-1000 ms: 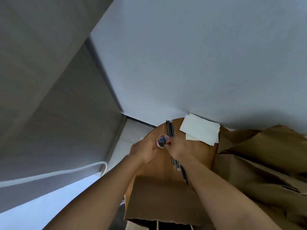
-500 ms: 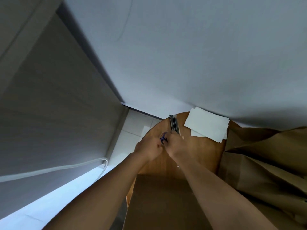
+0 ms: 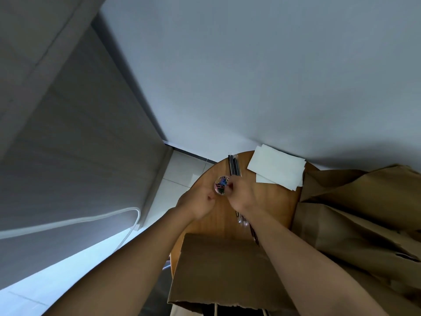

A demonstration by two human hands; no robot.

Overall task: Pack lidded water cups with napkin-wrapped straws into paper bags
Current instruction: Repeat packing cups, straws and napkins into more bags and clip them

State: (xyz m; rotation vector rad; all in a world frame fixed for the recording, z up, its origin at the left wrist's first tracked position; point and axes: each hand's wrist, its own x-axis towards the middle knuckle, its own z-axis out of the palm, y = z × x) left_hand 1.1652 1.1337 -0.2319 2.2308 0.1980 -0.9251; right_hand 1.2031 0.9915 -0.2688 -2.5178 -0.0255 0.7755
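Observation:
On the round wooden table [image 3: 273,201] my left hand [image 3: 198,202] grips a small round container of coloured paper clips [image 3: 220,183] from the left. My right hand [image 3: 242,192] pinches at the container's right edge with curled fingers; what is between the fingertips is hidden. A bundle of black straws [image 3: 234,166] lies just behind the hands, and its near end shows under my right wrist. White napkins [image 3: 276,169] lie in a stack at the table's far right. A brown paper bag [image 3: 223,270] stands in front of me. No cup is in view.
More crumpled brown paper bags [image 3: 355,213] fill the right side. A blue-grey wall rises behind the table and a grey cabinet side stands at the left. A white cable [image 3: 68,224] runs along the tiled floor.
Both hands stay on the clip container. Half a second ago they covered most of it; now its coloured top shows again. The view has shifted slightly.

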